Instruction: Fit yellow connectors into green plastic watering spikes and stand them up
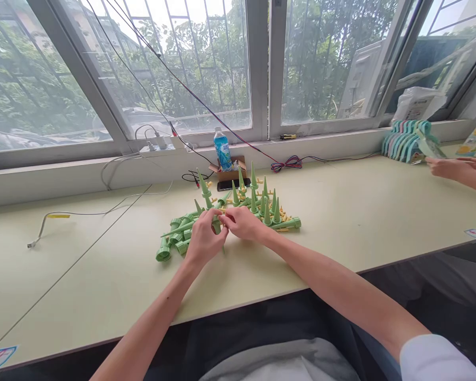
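Observation:
My left hand (207, 235) is closed around a green plastic watering spike (216, 226), whose thin tip points down toward the table. My right hand (241, 222) meets it with fingertips pinched at the side of the spike; whatever small piece they hold is hidden. Left of my hands lie loose green spikes (177, 233) in a pile, some with wide ribbed caps. Behind and to the right, several green spikes (254, 200) stand upright on their caps, a few with yellow valves fitted. Small yellow valves (284, 217) are scattered among them.
A blue-labelled bottle (222, 151) stands by a small cardboard box (238, 172), with a dark phone (233, 184) before it. Cables (287, 164) run along the wall. A grey cable (99, 212) crosses the left table. At right, a co-worker's hands (456, 168) are near teal hangers (406, 142).

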### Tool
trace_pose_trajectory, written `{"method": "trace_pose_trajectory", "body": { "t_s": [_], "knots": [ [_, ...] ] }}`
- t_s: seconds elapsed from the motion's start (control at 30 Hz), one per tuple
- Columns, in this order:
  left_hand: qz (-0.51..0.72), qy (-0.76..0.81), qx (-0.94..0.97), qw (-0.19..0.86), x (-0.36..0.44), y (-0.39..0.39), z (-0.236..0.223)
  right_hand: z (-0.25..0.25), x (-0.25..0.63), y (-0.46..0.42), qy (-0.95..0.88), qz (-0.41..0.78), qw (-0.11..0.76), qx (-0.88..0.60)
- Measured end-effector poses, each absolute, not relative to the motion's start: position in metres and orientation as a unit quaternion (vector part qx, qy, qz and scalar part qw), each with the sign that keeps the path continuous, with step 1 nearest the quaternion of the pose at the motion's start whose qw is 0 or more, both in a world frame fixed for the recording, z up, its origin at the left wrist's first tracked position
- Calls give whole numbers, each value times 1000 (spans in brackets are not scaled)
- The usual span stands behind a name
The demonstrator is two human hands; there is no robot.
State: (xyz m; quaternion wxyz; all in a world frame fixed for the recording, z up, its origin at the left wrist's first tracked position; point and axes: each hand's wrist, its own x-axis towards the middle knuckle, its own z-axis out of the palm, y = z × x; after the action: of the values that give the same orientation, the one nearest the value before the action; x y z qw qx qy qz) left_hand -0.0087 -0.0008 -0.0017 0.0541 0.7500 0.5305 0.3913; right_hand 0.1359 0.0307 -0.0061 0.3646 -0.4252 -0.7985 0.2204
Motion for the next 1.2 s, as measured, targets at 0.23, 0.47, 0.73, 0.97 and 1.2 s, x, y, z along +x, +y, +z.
{"method": "trace_pose_trajectory", "body": {
  "t_s": [0.23,0.47,0.73,0.97,1.2],
  "knots": [
    [383,511,767,65,-7,-2,-1,-3,136,25,-811,226,348,-414],
    [391,502,768,73,-7,-3,-1,-1,136,25,-811,241,353,-400],
    [409,503,757,80,-8,-1,-3,0,136,26,-807,256,364,-390],
    [414,503,754,82,-7,-1,-3,0,138,26,-803,267,374,-380],
    [415,499,758,71,-7,0,-4,-3,137,30,-796,269,382,-384]
  ]
}}
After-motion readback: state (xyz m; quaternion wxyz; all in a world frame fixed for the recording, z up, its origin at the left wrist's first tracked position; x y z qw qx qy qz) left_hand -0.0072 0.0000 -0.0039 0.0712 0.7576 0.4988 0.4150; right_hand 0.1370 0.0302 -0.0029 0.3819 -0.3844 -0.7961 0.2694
